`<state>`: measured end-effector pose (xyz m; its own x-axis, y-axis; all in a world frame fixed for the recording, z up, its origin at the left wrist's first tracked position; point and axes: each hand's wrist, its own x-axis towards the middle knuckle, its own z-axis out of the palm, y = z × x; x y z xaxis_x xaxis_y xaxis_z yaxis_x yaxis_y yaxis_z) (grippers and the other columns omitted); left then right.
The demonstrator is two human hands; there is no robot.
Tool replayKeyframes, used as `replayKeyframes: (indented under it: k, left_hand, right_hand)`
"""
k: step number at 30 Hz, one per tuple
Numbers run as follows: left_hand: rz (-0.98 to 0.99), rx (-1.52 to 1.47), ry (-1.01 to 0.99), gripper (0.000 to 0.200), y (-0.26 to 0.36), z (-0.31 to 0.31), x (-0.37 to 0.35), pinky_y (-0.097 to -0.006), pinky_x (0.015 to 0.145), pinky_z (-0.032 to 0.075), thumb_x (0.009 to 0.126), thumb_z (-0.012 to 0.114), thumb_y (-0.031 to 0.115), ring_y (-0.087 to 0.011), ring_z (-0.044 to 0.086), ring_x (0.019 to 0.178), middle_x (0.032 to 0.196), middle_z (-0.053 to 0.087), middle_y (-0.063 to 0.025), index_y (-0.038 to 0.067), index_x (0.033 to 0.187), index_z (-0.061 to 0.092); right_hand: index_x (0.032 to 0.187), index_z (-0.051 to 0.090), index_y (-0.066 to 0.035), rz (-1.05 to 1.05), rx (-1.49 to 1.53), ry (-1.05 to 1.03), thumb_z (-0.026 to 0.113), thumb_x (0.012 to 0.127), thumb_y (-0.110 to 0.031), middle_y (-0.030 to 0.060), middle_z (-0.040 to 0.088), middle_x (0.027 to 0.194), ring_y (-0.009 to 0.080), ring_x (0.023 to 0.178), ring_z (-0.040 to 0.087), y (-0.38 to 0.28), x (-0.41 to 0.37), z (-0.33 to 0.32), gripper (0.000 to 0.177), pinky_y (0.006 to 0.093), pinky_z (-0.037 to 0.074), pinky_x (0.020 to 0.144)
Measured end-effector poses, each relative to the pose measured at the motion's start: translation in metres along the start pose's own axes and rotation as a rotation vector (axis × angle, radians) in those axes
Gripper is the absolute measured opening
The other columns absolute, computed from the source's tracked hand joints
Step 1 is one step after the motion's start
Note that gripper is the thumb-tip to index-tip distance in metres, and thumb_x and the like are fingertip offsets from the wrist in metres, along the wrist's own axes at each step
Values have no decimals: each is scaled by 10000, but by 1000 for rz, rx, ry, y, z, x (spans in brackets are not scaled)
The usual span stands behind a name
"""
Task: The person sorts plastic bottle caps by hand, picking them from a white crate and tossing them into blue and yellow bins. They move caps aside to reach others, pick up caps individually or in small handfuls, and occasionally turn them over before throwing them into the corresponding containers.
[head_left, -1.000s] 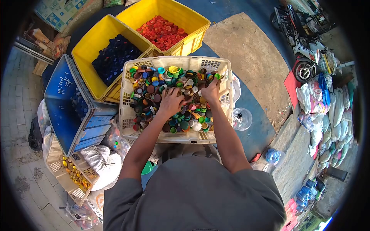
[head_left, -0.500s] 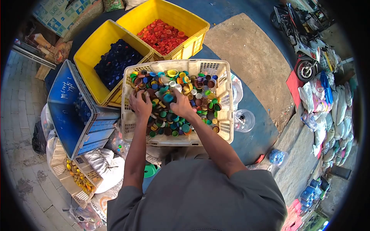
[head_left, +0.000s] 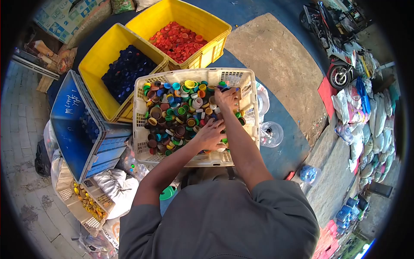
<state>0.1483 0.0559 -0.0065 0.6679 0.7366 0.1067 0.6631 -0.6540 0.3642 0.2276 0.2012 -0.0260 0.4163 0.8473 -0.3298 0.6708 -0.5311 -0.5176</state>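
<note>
A cream plastic crate [head_left: 194,74] in front of me holds a jumble of bottle caps [head_left: 179,111] in green, brown, yellow, blue and other colours. My left hand [head_left: 210,134] lies over the caps right of the crate's middle, fingers stretched out and spread, touching them. Farther up and to the right, my right hand [head_left: 226,101] reaches in near the crate's right wall. Its fingers are bent, with a dark blue bottle cap [head_left: 223,90] at the fingertips. Part of the right hand's grip is hidden among the caps.
Yellow bins with red caps [head_left: 179,41] and dark blue caps [head_left: 127,71] stand beyond the crate. A blue bin [head_left: 69,125] leans at left, above a basket of yellow caps [head_left: 88,203]. Clear tubs [head_left: 271,134] sit at right. Farther right are a motorcycle [head_left: 338,73] and sacks [head_left: 377,134].
Both hands have moved right across the crate, the right one to the far right side and the left one past the middle. Caps on the left are uncovered and rearranged.
</note>
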Motion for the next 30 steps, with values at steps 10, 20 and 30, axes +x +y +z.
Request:
replayKeyframes:
  k: [10, 20, 30]
  left_hand:
    - [-201, -155, -33, 385, -31, 0, -27, -491, 980, 379, 716, 618, 302, -341, 524, 1148, 1120, 615, -166, 46, 1002, 646]
    - [-577, 422, 346, 269, -31, -89, -78, -465, 915, 397, 744, 705, 266, -332, 488, 1173, 1203, 561, -111, 147, 984, 675]
    - [396, -76, 65, 323, 41, 56, 37, -479, 1034, 365, 723, 657, 175, -230, 498, 1236, 1263, 585, -55, 148, 1044, 684]
  right_hand:
    - [1262, 509, -14, -511, 25, -362, 663, 769, -393, 288, 453, 1325, 464, 1217, 459, -24, -100, 15, 640, 554, 387, 990]
    - [1191, 536, 51, -495, -121, -209, 543, 800, -220, 349, 626, 1026, 475, 980, 621, 19, -18, -66, 475, 498, 498, 854]
    - [1406, 362, -20, -300, -682, -434, 515, 897, -451, 279, 490, 1335, 419, 1196, 534, 40, -8, -36, 684, 513, 442, 984]
